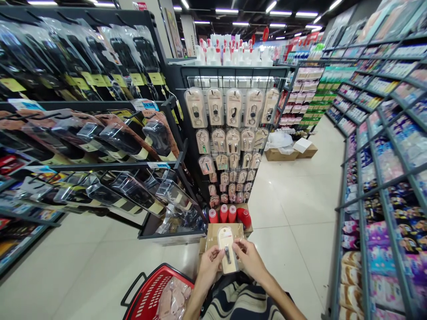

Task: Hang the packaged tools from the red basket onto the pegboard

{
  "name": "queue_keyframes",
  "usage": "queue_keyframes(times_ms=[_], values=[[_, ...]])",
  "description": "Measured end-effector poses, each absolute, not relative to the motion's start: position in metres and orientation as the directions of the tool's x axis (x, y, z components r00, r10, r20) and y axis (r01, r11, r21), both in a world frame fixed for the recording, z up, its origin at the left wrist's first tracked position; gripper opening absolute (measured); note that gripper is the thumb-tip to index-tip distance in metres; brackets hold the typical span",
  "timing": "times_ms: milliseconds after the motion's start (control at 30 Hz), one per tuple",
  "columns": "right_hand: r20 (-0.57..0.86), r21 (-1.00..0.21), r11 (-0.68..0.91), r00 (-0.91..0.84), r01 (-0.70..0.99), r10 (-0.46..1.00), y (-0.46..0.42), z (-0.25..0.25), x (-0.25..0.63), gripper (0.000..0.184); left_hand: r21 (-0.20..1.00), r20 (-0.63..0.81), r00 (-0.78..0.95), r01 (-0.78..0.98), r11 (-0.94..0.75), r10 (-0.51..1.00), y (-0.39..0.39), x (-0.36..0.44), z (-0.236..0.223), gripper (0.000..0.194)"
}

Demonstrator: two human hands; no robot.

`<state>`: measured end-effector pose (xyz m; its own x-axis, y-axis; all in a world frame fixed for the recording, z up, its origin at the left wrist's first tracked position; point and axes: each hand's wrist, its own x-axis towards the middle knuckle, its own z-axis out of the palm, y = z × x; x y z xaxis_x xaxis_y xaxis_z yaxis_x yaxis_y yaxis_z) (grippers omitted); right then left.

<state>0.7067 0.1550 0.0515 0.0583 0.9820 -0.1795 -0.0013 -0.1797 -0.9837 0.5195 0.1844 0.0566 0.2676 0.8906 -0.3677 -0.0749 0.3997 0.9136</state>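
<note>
Left hand (pixel 209 263) and right hand (pixel 248 258) together at lower centre of the frame, fingers curled shut on the two side edges of one carded pack (pixel 227 251). Pack upright, beige card with a small metal clipper under a clear blister, held just above a striped lap. Directly behind the pack, an open cardboard box (pixel 213 233) on the floor; beyond it red-capped bottles (pixel 228 214) standing in a second box. Above those, centre frame, a wire rack (pixel 230 129) hung with rows of the same sort of carded packs, larger at top, smaller toward the bottom. Lower left of centre, red shopping basket (pixel 151 291) on the tiled floor, clear-wrapped goods inside. Left half of frame: dark shelves (pixel 100 164) of bagged goods on hooks. Right edge: long shelving (pixel 380 178) of colourful packets. Mid-distance, right of centre, cardboard cartons (pixel 290 151) on the aisle floor.
</note>
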Motion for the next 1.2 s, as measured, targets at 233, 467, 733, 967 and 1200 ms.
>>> queue_keyframes(times_ms=[233,467,733,967,1200], values=[[-0.181,-0.983,-0.181,0.064,0.001,0.981,0.158,0.052,0.706,0.047,0.907,-0.391,0.206,-0.078,0.414,0.897,0.187,0.522,0.062,0.06],[-0.192,-0.981,-0.192,0.048,0.012,0.98,0.159,0.054,0.706,0.049,0.891,-0.417,0.203,-0.1,0.443,0.886,0.184,0.52,0.06,0.058],[-0.183,-0.982,-0.184,0.042,0.031,0.982,0.161,0.053,0.709,0.047,0.901,-0.401,0.216,-0.082,0.426,0.89,0.185,0.52,0.053,0.053],[-0.18,-0.982,-0.18,0.018,0.051,0.984,0.161,0.058,0.71,0.044,0.905,-0.398,0.217,-0.067,0.421,0.891,0.183,0.521,0.049,0.055],[-0.209,-0.977,-0.211,0.059,0.02,0.976,0.162,0.063,0.719,0.043,0.904,-0.4,0.24,-0.054,0.424,0.884,0.194,0.529,0.059,0.053]])
